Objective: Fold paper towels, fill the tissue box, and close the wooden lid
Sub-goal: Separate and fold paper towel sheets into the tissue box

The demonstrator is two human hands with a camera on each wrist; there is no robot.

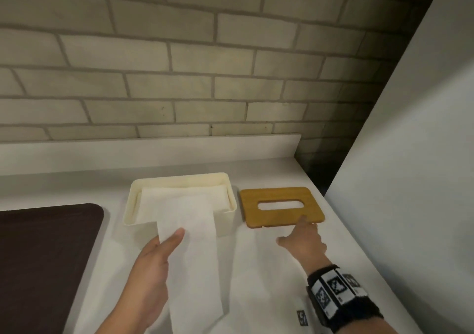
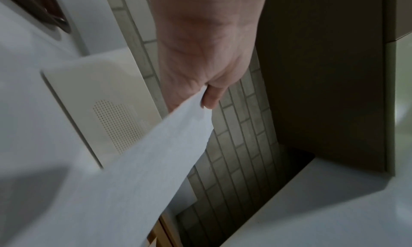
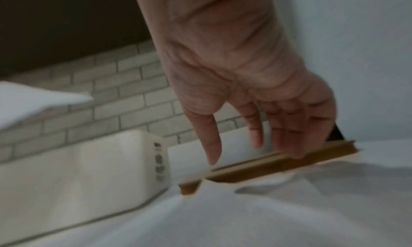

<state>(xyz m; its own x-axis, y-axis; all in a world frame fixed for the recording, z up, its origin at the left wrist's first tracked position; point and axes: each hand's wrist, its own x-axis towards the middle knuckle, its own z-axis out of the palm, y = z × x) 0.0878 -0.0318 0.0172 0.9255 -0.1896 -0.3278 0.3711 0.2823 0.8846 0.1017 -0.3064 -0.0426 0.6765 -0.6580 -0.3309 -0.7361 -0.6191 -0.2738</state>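
A brick wall (image 1: pixel 159 59) is filling the top of the head view, and a white counter (image 1: pixel 269 262) is stretching below it. A dark brown mat (image 1: pixel 43 262) is lying at about 9 o'clock on the counter, well apart from the rest.

The cream tissue box (image 1: pixel 133 205) is sitting open near the middle of the counter, its lid off and folded paper towels lying inside it. A long strip of paper towel (image 1: pixel 189 244) is trailing out over the box's near wall and running toward 6 o'clock.

The wooden lid (image 1: pixel 282 218), with an oval slot in its middle, is lying flat on the counter at 3 o'clock from the box, just beside it but not touching.

The left hand (image 1: pixel 151 264) is holding the strip at its left edge, pinching it between thumb and fingers; the left wrist view shows the paper (image 2: pixel 138 162) passing between the thumb and the palm (image 2: pixel 200 57).

The right hand (image 1: pixel 305 241), wearing a black wristband with square markers (image 1: pixel 336 292), is reaching toward 12 o'clock. Its fingers are straight and slightly spread, and the fingertips (image 3: pixel 296 152) are touching the near edge of the lid (image 3: pixel 267 166), while the thumb (image 3: pixel 211 145) is hanging free just above it.
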